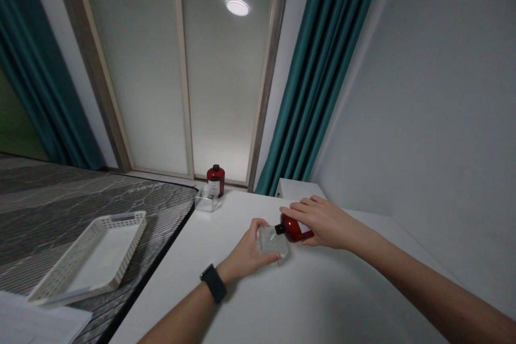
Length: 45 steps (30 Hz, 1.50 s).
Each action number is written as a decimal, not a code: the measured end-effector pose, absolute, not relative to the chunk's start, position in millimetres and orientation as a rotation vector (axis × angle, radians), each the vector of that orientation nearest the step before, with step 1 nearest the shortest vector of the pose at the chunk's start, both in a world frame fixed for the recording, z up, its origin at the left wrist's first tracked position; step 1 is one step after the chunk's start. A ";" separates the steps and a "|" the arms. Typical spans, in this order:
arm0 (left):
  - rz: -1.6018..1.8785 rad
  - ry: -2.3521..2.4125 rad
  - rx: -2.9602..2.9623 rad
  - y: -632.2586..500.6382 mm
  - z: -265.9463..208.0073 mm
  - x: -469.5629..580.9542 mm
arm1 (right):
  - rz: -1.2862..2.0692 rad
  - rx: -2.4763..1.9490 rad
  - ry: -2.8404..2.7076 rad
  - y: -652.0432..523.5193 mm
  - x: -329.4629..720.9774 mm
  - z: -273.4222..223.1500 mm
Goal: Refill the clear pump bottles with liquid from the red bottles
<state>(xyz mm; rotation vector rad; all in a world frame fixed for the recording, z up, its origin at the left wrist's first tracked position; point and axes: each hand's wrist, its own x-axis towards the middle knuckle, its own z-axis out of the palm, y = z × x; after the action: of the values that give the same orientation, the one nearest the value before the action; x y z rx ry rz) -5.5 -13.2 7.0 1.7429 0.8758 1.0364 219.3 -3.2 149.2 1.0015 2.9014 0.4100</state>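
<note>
Head: 2 hands [324, 224], 2 red bottles [291, 229]

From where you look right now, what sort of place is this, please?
Indoors, probably a room in a home, though I cannot be certain: teal curtains hang at both sides of frosted-looking glass panels, and a white table stands before them.

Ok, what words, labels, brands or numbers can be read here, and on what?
No text can be read.
Standing red bottle: marks on its white label, too small.
Held red bottle: pale label partly under the right hand, unreadable.
Papers, lower left: any print too blurred.
</note>
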 end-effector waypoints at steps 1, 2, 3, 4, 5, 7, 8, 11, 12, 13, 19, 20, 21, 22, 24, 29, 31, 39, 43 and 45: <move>1.035 0.874 1.743 -13.2 6.9 -5.5 | 0.410 1.001 2.901 -2.9 219.4 149.0; 1.035 0.875 1.743 -13.2 6.8 -5.4 | 0.409 0.998 2.901 -2.7 219.6 148.9; 1.034 0.875 1.743 -13.2 6.5 -5.4 | 0.407 0.994 2.902 -2.4 219.7 148.8; 1.032 0.875 1.741 -13.1 6.3 -5.3 | 0.404 0.990 2.905 -2.2 219.7 148.9; 1.033 0.873 1.739 -13.0 6.0 -5.3 | 0.402 0.985 2.909 -2.1 219.6 149.1; 1.036 0.865 1.738 -12.9 5.9 -5.2 | 0.400 0.979 2.915 -2.2 219.2 149.8; 1.037 0.863 1.739 -12.9 6.1 -5.2 | 0.399 0.979 2.918 -2.4 218.9 150.2; 1.039 0.874 1.745 -13.7 8.0 -5.2 | 0.399 0.978 2.915 -3.1 217.8 151.4; 1.035 0.877 1.747 -14.1 9.0 -5.3 | 0.399 0.977 2.911 -3.3 217.5 151.7; 1.031 0.878 1.747 -14.5 9.9 -5.3 | 0.399 0.975 2.908 -3.3 217.3 152.0; 1.029 0.878 1.741 -14.4 8.7 -5.5 | 0.383 0.993 2.924 -3.3 217.5 152.6; 1.037 0.874 1.736 -13.8 7.1 -5.5 | 0.373 1.008 2.928 -3.7 217.7 152.5; 1.046 0.866 1.729 -13.1 5.3 -5.6 | 0.356 1.024 2.932 -4.1 217.9 152.2; 1.054 0.850 1.722 -12.5 3.5 -5.7 | 0.336 1.040 2.935 -4.5 218.2 151.6; 1.067 0.810 1.708 -11.3 0.3 -5.7 | 0.290 1.070 2.946 -5.1 218.9 149.5; 1.066 0.741 1.699 -10.5 -3.2 -5.3 | 0.155 1.123 2.992 -5.2 221.4 141.7; 1.061 0.733 1.699 -10.3 -3.5 -5.3 | 0.075 1.142 3.007 -5.3 222.4 139.0; 1.079 0.753 1.678 -7.5 -5.2 -6.1 | -0.417 1.396 3.151 -5.8 227.8 120.0; 1.079 0.762 1.663 -6.0 -8.0 -6.3 | -0.822 1.724 3.159 0.9 232.7 91.2; 1.070 0.781 1.674 -5.0 -9.6 -6.7 | -1.104 1.806 3.177 6.6 235.0 73.6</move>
<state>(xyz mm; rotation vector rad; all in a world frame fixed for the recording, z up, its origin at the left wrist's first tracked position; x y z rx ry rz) -6.7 -5.0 -9.6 1.6745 0.7812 1.0698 235.0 6.6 73.6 1.8062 3.1773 -1.1043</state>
